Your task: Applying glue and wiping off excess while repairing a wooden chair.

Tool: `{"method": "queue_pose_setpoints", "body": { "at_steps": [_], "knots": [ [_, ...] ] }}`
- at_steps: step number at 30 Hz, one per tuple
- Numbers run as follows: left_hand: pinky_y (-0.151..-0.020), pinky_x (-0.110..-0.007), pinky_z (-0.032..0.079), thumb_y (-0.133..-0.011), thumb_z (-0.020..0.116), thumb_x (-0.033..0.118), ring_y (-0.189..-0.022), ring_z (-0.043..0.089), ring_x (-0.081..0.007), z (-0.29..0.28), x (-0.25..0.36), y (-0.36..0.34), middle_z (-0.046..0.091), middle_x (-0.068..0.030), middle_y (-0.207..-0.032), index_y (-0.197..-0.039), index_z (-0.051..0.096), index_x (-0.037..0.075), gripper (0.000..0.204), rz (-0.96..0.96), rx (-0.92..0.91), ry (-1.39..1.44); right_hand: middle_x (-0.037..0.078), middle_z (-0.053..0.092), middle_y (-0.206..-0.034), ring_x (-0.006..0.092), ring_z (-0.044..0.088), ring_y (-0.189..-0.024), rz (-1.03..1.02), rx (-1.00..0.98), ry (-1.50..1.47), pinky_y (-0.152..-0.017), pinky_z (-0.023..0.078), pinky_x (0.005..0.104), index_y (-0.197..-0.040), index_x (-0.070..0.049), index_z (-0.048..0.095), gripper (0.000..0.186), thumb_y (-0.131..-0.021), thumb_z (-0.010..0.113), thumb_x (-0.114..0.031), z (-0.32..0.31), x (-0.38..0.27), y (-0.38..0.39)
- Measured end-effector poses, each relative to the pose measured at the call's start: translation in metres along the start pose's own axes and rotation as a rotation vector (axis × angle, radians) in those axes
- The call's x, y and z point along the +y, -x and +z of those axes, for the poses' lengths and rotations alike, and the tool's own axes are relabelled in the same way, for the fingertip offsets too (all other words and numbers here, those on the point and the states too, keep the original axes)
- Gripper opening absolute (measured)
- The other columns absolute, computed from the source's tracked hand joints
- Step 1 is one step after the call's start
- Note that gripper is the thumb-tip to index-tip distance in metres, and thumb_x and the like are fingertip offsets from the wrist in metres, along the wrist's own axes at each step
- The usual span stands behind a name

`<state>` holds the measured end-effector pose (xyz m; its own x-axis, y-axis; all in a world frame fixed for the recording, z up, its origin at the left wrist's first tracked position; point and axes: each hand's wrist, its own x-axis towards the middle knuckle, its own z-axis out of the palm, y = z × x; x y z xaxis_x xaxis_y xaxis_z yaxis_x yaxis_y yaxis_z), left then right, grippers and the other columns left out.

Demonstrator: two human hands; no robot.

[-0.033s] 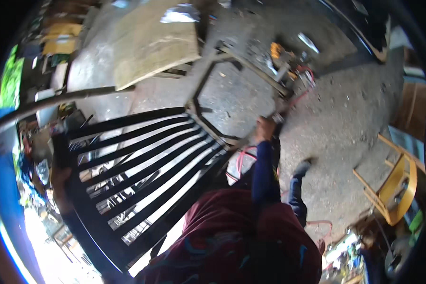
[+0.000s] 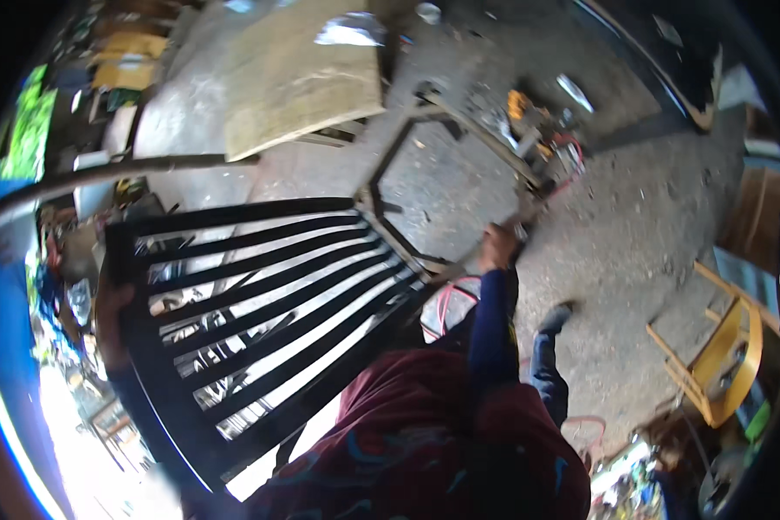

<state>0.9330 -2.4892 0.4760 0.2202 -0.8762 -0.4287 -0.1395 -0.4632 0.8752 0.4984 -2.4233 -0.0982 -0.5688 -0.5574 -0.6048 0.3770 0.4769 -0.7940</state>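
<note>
A chair with a dark slatted backrest is tipped over in front of me, its top rail toward my left. The open seat frame is bare wood with no seat panel, and the floor shows through it. My left hand is closed round the backrest's top rail at the far left, its fingers partly hidden behind the rail. My right hand is wrapped round the near side of the frame, close to a corner. Beside that hand, red cord lies below the frame.
A wooden board lies beyond the chair with a crumpled silvery sheet on it. A long pole reaches in from the left. An orange tool and clutter lie at the far right. A yellow wooden chair rests at right.
The whole scene sits slightly farther right in the picture, and its upper part slightly lower. Both hands keep their hold on the chair.
</note>
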Motion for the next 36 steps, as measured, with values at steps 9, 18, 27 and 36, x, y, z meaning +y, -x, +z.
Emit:
{"method": "queue_pose_setpoints", "body": {
  "at_steps": [9, 18, 27, 36],
  "knots": [
    [-0.086, -0.037, 0.057, -0.088, 0.060, 0.014, -0.104, 0.065, -0.0241, -0.177, 0.007, -0.008, 0.066, -0.0143, -0.116, -0.141, 0.047, 0.001, 0.057, 0.060, -0.165, 0.131, 0.006, 0.061, -0.115, 0.0171, 0.059, -0.099, -0.291, -0.277, -0.193, -0.083, 0.051, 0.0342, -0.127, -0.001, 0.058, 0.051, -0.086, 0.076, -0.027, -0.034, -0.246, 0.088],
    [-0.084, -0.037, 0.057, -0.094, 0.059, 0.025, -0.095, 0.065, -0.0211, -0.410, -0.059, 0.028, 0.066, -0.0109, -0.108, -0.146, 0.044, -0.001, 0.060, 0.813, 0.393, 0.209, 0.006, 0.067, -0.113, 0.0156, 0.060, -0.107, -0.484, -0.818, -0.456, -0.097, 0.042, 0.0290, -0.118, -0.003, 0.066, 0.032, -0.089, 0.074, -0.015, 0.069, -0.414, 0.116],
    [-0.066, -0.039, 0.059, -0.099, 0.035, 0.035, -0.070, 0.068, -0.0285, -0.271, -0.016, -0.282, 0.070, -0.0186, -0.085, -0.105, 0.066, -0.002, 0.048, 0.672, 0.663, 0.412, 0.009, 0.067, -0.118, 0.0180, 0.061, -0.106, -0.561, -0.596, -0.266, -0.097, 0.047, 0.0302, -0.126, 0.000, 0.061, 0.044, -0.084, 0.077, -0.001, 0.243, -0.470, 0.121],
    [-0.071, -0.042, 0.056, -0.095, 0.039, 0.039, -0.072, 0.065, -0.0307, -0.427, -0.042, -0.663, 0.067, -0.0157, -0.079, -0.083, 0.061, 0.005, 0.042, 0.508, 0.407, 0.705, 0.004, 0.070, -0.107, 0.0155, 0.064, -0.094, -0.587, -0.405, -0.290, -0.088, 0.050, 0.0303, -0.118, -0.004, 0.064, 0.041, -0.080, 0.081, -0.004, 0.481, -0.454, 0.097]
  ]
}}
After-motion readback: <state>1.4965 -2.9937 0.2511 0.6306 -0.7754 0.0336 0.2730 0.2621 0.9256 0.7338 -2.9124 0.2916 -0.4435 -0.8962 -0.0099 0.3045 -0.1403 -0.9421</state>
